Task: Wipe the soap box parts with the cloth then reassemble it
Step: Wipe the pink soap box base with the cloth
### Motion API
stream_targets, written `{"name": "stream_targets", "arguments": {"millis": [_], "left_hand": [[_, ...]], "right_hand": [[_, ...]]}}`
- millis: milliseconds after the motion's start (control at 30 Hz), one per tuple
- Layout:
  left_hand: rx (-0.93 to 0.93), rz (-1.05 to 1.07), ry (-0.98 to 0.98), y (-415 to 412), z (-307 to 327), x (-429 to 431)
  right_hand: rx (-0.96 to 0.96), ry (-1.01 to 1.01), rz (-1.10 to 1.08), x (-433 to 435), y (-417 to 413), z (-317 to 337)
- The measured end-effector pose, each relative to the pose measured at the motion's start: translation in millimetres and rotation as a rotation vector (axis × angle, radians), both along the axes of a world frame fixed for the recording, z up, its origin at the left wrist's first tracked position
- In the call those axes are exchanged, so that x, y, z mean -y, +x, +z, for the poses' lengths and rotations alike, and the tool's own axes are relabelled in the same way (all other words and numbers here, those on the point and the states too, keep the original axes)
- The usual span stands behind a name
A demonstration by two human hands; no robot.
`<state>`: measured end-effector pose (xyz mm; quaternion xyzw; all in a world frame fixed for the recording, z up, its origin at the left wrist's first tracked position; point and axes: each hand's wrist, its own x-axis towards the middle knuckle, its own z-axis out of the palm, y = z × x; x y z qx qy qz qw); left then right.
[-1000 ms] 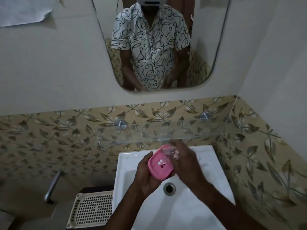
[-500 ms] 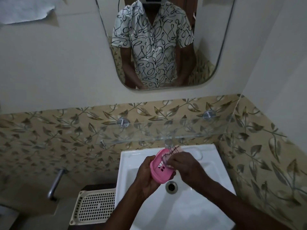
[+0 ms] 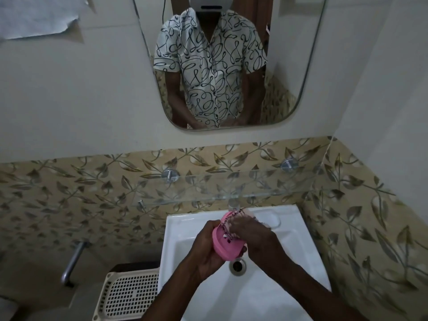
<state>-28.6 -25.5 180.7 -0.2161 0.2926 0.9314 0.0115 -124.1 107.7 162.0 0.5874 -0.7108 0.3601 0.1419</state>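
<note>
A pink oval soap box part (image 3: 225,247) with small slots is held over the white sink (image 3: 291,230). My left hand (image 3: 206,249) grips it from the left and below, tilted on its edge. My right hand (image 3: 253,234) holds a pale cloth (image 3: 234,218) with dark stitching against the part's inner face. Most of the cloth is hidden under my fingers. No other soap box part shows.
The sink drain (image 3: 237,266) lies just below my hands. A glass shelf (image 3: 208,193) juts out from the leaf-patterned tiles above the sink. A cream perforated basket (image 3: 128,295) stands left of the sink, with a metal pipe (image 3: 73,262) further left. A mirror (image 3: 289,54) hangs above.
My right hand with the cloth has slid down from the part's top edge onto its inner face. My left hand has kept its grip and tilted the part slightly.
</note>
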Motion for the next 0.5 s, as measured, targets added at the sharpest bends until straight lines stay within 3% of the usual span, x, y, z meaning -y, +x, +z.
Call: {"name": "stream_targets", "arguments": {"millis": [167, 267, 333, 367, 433, 500], "left_hand": [[0.008, 0.045, 0.062, 0, -6, 3], [0.054, 0.097, -0.051, -1, -9, -2], [0.135, 0.158, -0.183, -4, -14, -9], [0.171, 0.168, -0.258, -4, -19, -11], [0.189, 0.196, -0.306, 1, -21, -13], [0.143, 0.214, -0.275, 6, -20, -8]], "right_hand": [[-0.035, 0.072, 0.068, 2, 14, 0], [0.062, 0.118, -0.236, 3, 15, 15], [0.122, 0.351, -0.465, 16, 45, 25], [0.178, 0.437, -0.467, 20, 57, 26], [0.556, 0.387, -0.383, 17, 53, 32], [1.073, 0.101, -0.329, 2, 19, 43]]}}
